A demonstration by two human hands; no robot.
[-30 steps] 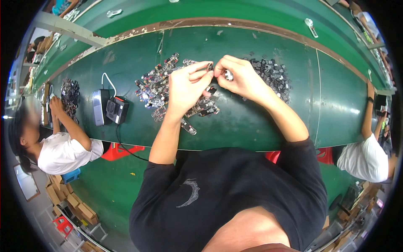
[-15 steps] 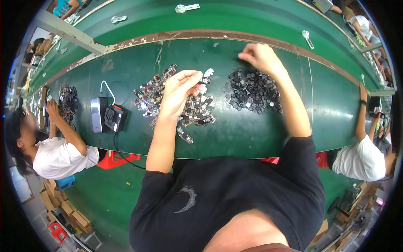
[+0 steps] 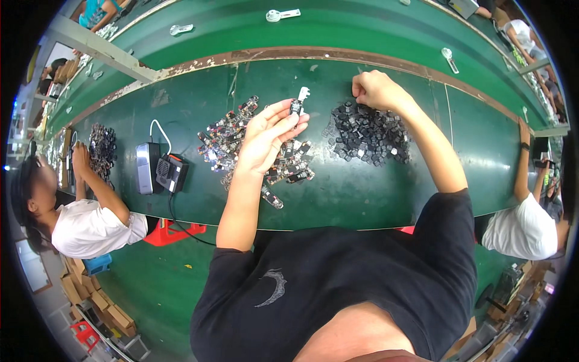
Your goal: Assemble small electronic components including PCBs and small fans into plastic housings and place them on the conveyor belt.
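Note:
My left hand [image 3: 265,136] pinches a small dark circuit board [image 3: 296,107] between thumb and fingers. A white plastic piece [image 3: 304,93] sticks up from the board's far end. Beneath and around that hand spreads a pile of similar circuit boards [image 3: 226,142], dark with small coloured parts. My right hand [image 3: 380,92] is at the far edge of a heap of small black square pieces [image 3: 368,136], its fingers curled together. What those fingers hold, if anything, is hidden.
Left of the boards stands a grey and black device [image 3: 158,169] with a white tube and a black cable. Beyond the green table [image 3: 338,199] runs a green belt [image 3: 362,30] carrying white plastic handles [image 3: 283,15]. Co-workers sit at both sides, one by another board pile [image 3: 102,148].
My right hand has come down to the black heap's far edge. My left hand has turned, so the board and its white piece now stand upright and show more fully.

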